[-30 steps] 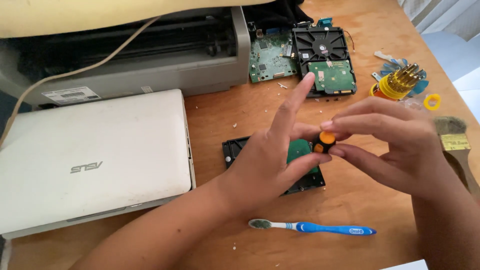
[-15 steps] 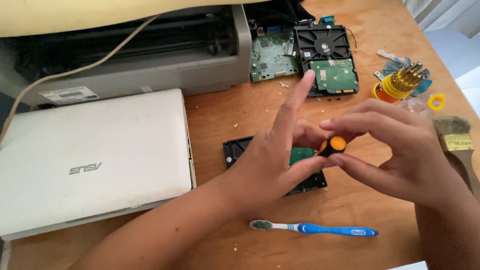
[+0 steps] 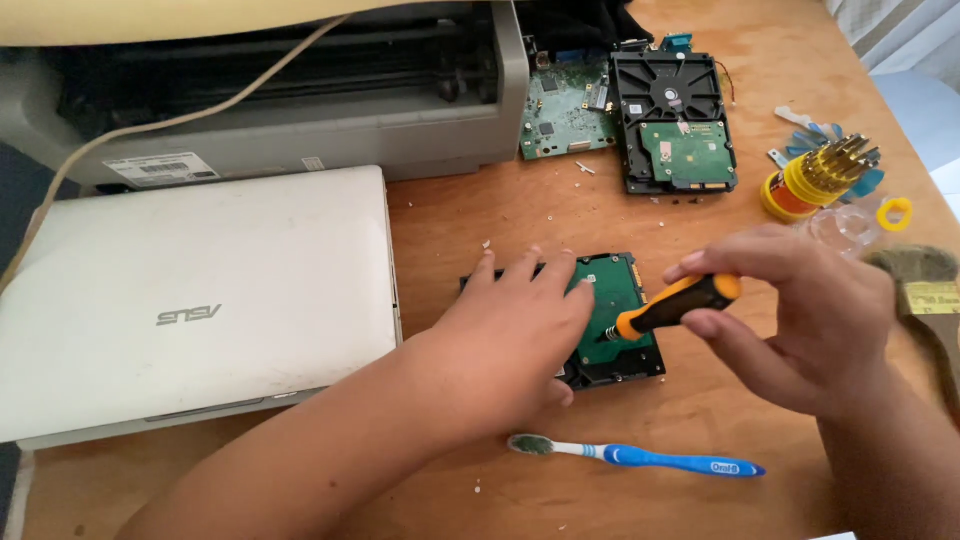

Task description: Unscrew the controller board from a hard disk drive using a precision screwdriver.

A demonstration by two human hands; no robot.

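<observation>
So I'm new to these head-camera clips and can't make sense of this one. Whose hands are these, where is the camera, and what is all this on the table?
The camera sits on the person's head and looks down, so both hands are their own. The left hand lies flat on a black hard drive with a green circuit board. The right hand holds a small screwdriver with an orange and black handle, tip down on that board. On the wooden table also lie a closed white laptop, a grey printer, a second hard drive, a loose circuit board, a blue toothbrush, a screwdriver bit set and a brush.
</observation>
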